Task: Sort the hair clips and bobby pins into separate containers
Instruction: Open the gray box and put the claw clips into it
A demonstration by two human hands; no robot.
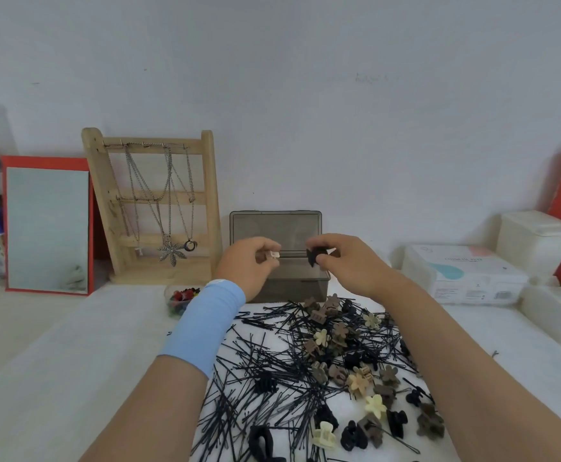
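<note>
A white desk [55, 361] is spread across the view. At its rear left a red-framed mirror [47, 228] and a wooden necklace stand [159, 208] are leaned. The near middle is covered by a heap of black bobby pins [265, 355], with claw hair clips [359, 385] — brown, beige, black — mixed in, mostly on its right side. Behind the heap a smoky grey box [292, 290] is set with its lid raised. Over the box a small cream clip [274, 254] is pinched by the left hand [245, 265], and a black clip [317, 255] by the right hand [349, 261].
</note>
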